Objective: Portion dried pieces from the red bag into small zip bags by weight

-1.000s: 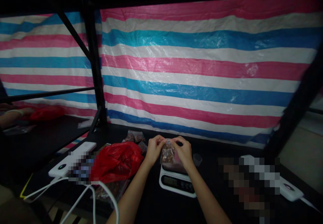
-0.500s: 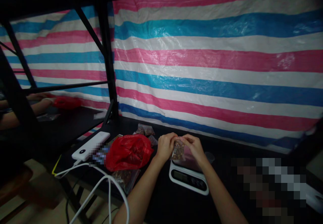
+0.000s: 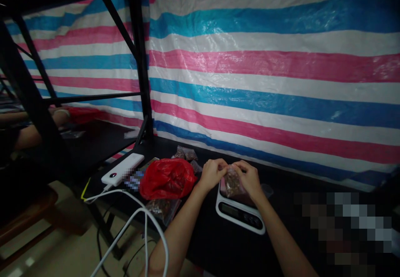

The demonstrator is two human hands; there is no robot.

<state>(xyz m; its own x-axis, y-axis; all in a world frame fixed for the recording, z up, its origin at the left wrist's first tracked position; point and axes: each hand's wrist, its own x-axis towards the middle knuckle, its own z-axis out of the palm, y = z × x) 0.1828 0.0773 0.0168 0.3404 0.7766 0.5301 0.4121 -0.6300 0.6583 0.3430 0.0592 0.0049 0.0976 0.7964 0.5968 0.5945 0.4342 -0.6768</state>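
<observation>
A small clear zip bag [image 3: 233, 184] of brown chunky pieces sits between the two hands, over the platform of a white digital kitchen scale [image 3: 240, 215]. Whether it touches the platform cannot be told. The left hand [image 3: 213, 174] and right hand [image 3: 248, 179] curl inward, close together, each pinching the bag's upper part from its own side. Their fingers hide the bag's top, so its seal cannot be made out.

Taking the scale as the clock's centre, a small translucent cup [image 3: 267, 190] stands near 2 o'clock. A crumpled red plastic bag [image 3: 167, 179] lies at 9 o'clock, with more brown-filled zip bags [image 3: 185, 154] behind it near 10 o'clock, partly overlapped by it. Another filled zip bag [image 3: 162, 208] lies at 8 o'clock. Farther left, a white power bank [image 3: 122, 169] trails white cables [image 3: 133, 220] over the black table edge [image 3: 215, 250]. Pixelated patches hide whatever lies beside the power bank and at 4 o'clock.
</observation>
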